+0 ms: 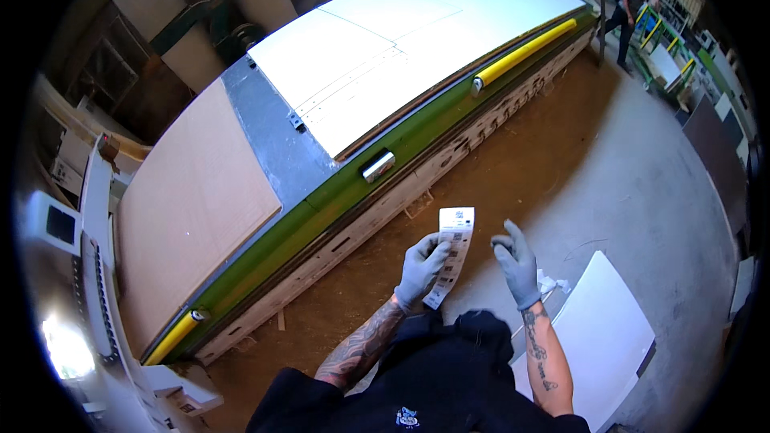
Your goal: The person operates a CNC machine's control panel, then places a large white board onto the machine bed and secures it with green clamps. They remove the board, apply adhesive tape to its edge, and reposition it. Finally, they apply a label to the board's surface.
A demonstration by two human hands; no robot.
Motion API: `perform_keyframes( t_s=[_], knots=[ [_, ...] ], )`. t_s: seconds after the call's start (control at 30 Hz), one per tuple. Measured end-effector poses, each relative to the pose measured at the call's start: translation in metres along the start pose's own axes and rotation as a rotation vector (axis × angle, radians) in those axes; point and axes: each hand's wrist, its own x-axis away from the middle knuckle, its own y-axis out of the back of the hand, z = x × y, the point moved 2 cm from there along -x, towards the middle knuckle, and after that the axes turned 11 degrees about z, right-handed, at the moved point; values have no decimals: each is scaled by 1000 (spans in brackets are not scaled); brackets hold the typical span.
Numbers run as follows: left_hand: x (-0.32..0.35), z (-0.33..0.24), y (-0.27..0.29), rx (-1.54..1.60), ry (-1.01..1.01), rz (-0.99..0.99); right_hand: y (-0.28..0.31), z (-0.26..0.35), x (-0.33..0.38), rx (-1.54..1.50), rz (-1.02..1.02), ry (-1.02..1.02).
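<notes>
Label strip (450, 255) is the thing in hand: one long, narrow white paper strip printed with dark code blocks, held up in front of the person's chest. The left hand (420, 271), in a grey glove, pinches it along its lower left edge, fingers closed on the paper. From that grip the strip's long axis runs up and slightly to the right, its free top end above the fingers and a short tail hanging below them.

The right hand (516, 264), also gloved in grey, is just beside the strip on its right and apart from it. Its fingertips are drawn together; whether they pinch something small I cannot tell. The left hand holds the strip; the right is the free one, level with the strip's middle.

Counted: one strip, two gloved hands. Beyond them lies one large machine table (265, 132) with a green edge, carrying one brown board (188, 200) on the left and one white sheet (401, 40) scored with cut lines on the right. Two yellow rollers (525, 52) sit on the green edge, one far and one near. One white panel (605, 337) lies on the floor to the person's right, and one other person (630, 16) stands far off.
</notes>
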Motion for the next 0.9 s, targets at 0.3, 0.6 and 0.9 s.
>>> perform_keyframes(
  t_s=[0.3,0.6,0.9],
  knots=[
    [-246,-37,-27,-40,-100,-64,62,70,-282,27,275,91],
    [-394,-75,-16,18,-213,-437,85,106,-494,589,504,720],
    [-456,-100,58,-604,-225,-571,20,113,-615,613,998,965]
  ],
)
